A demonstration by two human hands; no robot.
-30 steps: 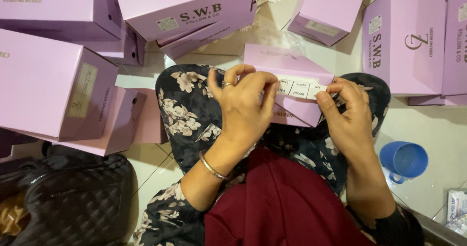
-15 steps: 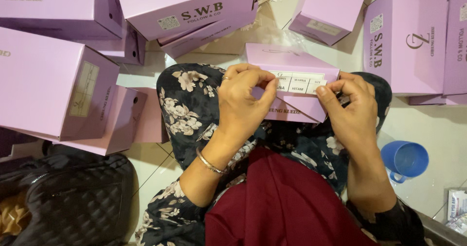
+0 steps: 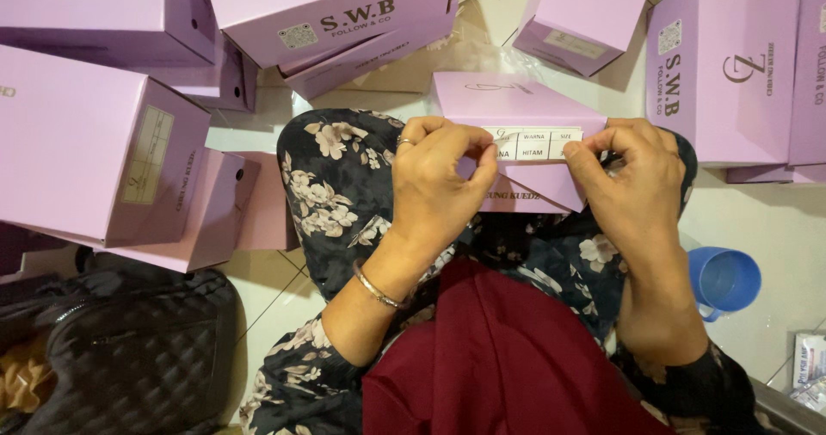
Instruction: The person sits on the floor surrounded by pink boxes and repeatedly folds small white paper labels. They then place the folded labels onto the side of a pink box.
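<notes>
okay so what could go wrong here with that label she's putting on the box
The label is pinched at each end by the left hand and right hand, so it could go on the box crooked or wrinkled. The box rests on the lap, not a firm surface, and might shift under pressure. Fingertips on the ends may also weaken the sticky side, if it has one.
</notes>
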